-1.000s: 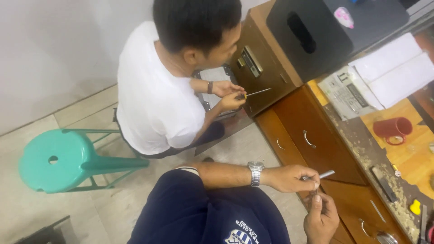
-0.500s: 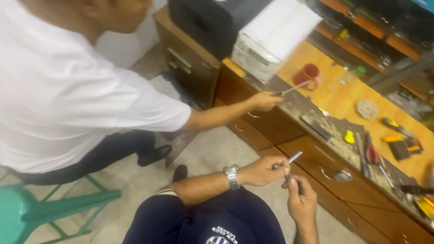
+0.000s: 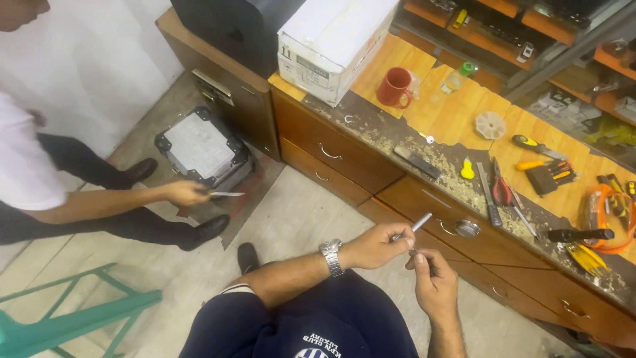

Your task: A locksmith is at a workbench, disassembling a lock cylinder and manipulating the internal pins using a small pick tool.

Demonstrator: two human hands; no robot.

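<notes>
Left hand: as half a second ago, pinches a slim metal rod, tip toward the drawers
Right hand: fingers closed on something small and dark, raised closer under the rod
Co-worker's hand: has pulled back from the bench to low over the floor, holding a thin tool

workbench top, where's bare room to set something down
The orange worktop is bare between the white box and red mug, and again between the mug and the round white disc. The right end is crowded with pliers, screwdrivers and wood chips.
</notes>
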